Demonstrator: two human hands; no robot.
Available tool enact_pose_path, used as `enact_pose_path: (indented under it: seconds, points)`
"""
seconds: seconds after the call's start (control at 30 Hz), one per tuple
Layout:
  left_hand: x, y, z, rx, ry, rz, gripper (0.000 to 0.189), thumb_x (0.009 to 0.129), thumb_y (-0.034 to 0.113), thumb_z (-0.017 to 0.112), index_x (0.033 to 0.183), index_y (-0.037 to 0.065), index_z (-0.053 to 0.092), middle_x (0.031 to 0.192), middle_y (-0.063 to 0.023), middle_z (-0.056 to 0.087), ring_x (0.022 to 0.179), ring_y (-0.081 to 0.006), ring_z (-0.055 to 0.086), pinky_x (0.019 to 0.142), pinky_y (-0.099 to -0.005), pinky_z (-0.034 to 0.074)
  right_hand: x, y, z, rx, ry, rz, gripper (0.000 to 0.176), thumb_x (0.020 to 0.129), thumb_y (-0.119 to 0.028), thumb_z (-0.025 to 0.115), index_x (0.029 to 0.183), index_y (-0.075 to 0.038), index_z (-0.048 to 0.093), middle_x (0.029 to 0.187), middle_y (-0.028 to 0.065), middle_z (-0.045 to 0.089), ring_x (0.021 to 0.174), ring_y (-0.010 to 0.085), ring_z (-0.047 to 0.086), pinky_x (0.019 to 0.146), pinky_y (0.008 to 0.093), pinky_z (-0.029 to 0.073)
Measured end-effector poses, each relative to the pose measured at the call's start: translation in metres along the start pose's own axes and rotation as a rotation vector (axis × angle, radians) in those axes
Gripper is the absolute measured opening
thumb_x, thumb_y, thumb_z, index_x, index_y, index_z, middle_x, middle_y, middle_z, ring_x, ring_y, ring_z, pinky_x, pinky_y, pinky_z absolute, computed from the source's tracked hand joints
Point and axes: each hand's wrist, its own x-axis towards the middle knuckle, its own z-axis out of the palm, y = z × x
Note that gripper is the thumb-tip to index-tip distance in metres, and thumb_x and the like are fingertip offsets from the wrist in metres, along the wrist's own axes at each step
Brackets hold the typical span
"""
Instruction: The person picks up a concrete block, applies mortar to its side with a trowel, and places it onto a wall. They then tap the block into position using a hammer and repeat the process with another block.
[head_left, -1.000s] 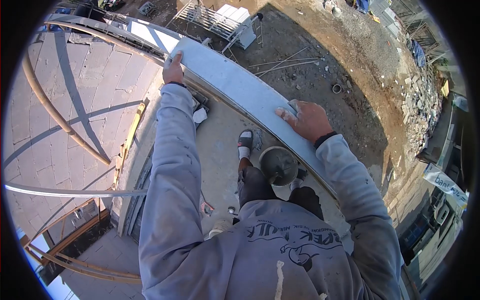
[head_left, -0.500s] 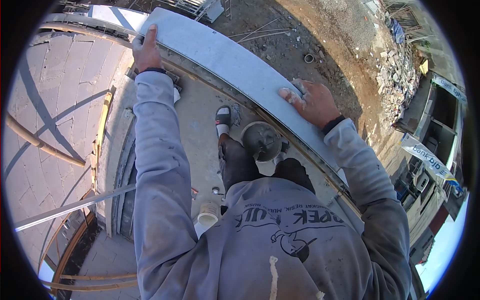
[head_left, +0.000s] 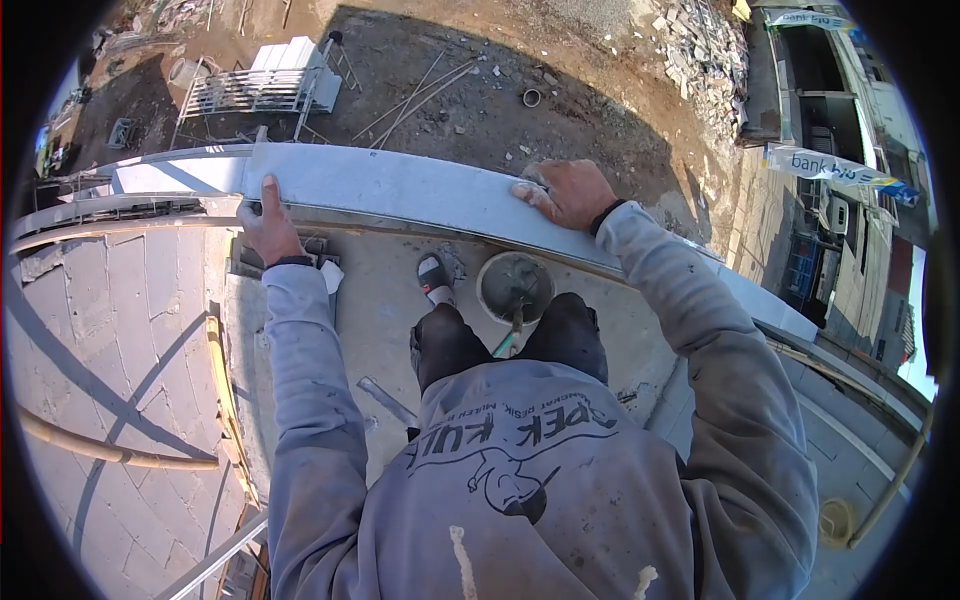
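Note:
A long pale board [head_left: 400, 190] lies along the top of the ledge in front of me. Near its left end, my left hand [head_left: 270, 228] grips the near edge, with the thumb on top. My right hand [head_left: 568, 195] is closed over the board further right, its fingers curled at the far edge. Below the board, a round bucket of grey mortar [head_left: 515, 285] stands between my feet, with a tool handle [head_left: 513, 335] sticking out of it. Both forearms are stretched forward in dusty grey sleeves.
Beyond the ledge the ground drops to a dirt yard with a metal rack [head_left: 250, 92], loose poles and a rubble heap [head_left: 703, 60]. At left is a grey block surface [head_left: 120, 320] with a bamboo pole [head_left: 120, 453]. A banner [head_left: 825, 167] hangs at right.
The view has turned, so the board now runs more level across it. Both hands remain on the board. The tool handle in the bucket and more of the ledge at right now show.

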Motion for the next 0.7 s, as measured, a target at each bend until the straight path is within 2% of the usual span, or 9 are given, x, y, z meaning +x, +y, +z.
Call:
enact_pose_path:
  seconds: [0.13,0.23,0.33,0.4,0.43,0.5,0.53,0.57,0.7]
  points:
    - [0.013,-0.008,-0.007,0.013,-0.128,-0.026,0.058,0.078,0.039,0.065,0.105,-0.01,0.049,0.099,-0.0157,0.056,0.09,-0.0229,0.052,0.081,-0.0323,0.041,-0.006,0.0,0.001,-0.029,0.148,0.017,0.049,0.087,-0.048,0.044,0.091,-0.002,0.059,0.084,0.0183,0.063,0.081,0.0351,0.061,0.072,0.0445,0.048]
    - [0.013,-0.005,-0.008,0.007,-0.149,-0.017,0.058,0.079,0.042,0.065,0.103,-0.009,0.05,0.098,-0.0145,0.056,0.088,-0.0211,0.052,0.08,-0.0308,0.041,-0.009,-0.006,-0.002,-0.015,-0.01,0.15,0.055,0.088,-0.052,0.039,0.102,-0.003,0.059,0.091,0.0182,0.062,0.088,0.0341,0.06,0.077,0.0432,0.047]
    - [0.014,-0.009,-0.007,0.029,-0.146,-0.047,0.059,0.079,0.042,0.065,0.103,-0.01,0.05,0.099,-0.0141,0.056,0.088,-0.0203,0.052,0.081,-0.0302,0.041,-0.031,0.004,0.009,0.096,0.257,0.232,0.05,0.088,-0.048,0.044,0.106,-0.004,0.059,0.095,0.0177,0.062,0.091,0.0332,0.059,0.079,0.0418,0.047]
    - [0.031,-0.031,-0.003,-0.198,-0.182,-0.06,0.059,0.081,0.041,0.063,0.108,-0.01,0.049,0.104,-0.0148,0.056,0.094,-0.0214,0.053,0.085,-0.0324,0.041,-0.064,0.003,-0.002,0.265,0.85,0.355,0.043,0.087,-0.045,0.05,0.102,-0.007,0.06,0.096,0.0136,0.062,0.092,0.0309,0.06,0.078,0.0403,0.047]
    - [0.022,-0.019,-0.004,-0.154,-0.177,-0.067,0.058,0.081,0.04,0.063,0.109,-0.009,0.048,0.106,-0.0149,0.055,0.095,-0.0213,0.053,0.086,-0.0323,0.041,-0.094,0.01,-0.007,0.318,1.004,0.395,0.033,0.085,-0.037,0.056,0.1,-0.008,0.062,0.092,0.012,0.063,0.086,0.0287,0.061,0.074,0.0365,0.049]
    - [0.015,-0.012,-0.007,-0.146,-0.237,-0.066,0.059,0.081,0.04,0.062,0.112,-0.009,0.048,0.107,-0.0141,0.055,0.096,-0.0215,0.054,0.086,-0.0316,0.041,-0.174,0.024,-0.006,0.519,1.204,0.629,0.025,0.084,-0.03,0.06,0.094,-0.007,0.064,0.083,0.0111,0.064,0.077,0.0269,0.063,0.069,0.0321,0.049]
    - [0.029,-0.023,-0.007,-0.191,-0.299,-0.063,0.06,0.08,0.04,0.061,0.114,-0.008,0.049,0.105,-0.0133,0.056,0.095,-0.0218,0.055,0.084,-0.0309,0.042,-0.218,0.04,0.014,0.408,1.303,0.79,0.02,0.084,-0.023,0.06,0.089,-0.003,0.064,0.075,0.0097,0.065,0.066,0.0223,0.063,0.063,0.0291,0.049]
    - [0.049,-0.036,-0.01,-0.175,-0.321,-0.063,0.063,0.082,0.042,0.059,0.12,-0.006,0.044,0.111,-0.0131,0.054,0.1,-0.0211,0.051,0.087,-0.0332,0.039,-0.263,0.051,0.039,0.619,1.487,0.83,0.021,0.086,-0.021,0.059,0.089,0.0,0.062,0.07,0.0085,0.064,0.06,0.0165,0.061,0.059,0.0281,0.049]
    - [0.019,-0.017,-0.01,0.029,-0.309,-0.182,0.066,0.083,0.055,0.046,0.136,0.019,0.032,0.133,-0.0062,0.04,0.122,-0.0191,0.035,0.094,-0.0484,0.027,-0.433,0.025,0.157,0.601,1.422,1.574,0.019,0.087,-0.018,0.054,0.08,-0.001,0.059,0.066,0.0072,0.062,0.058,0.0159,0.061,0.056,0.0291,0.048]
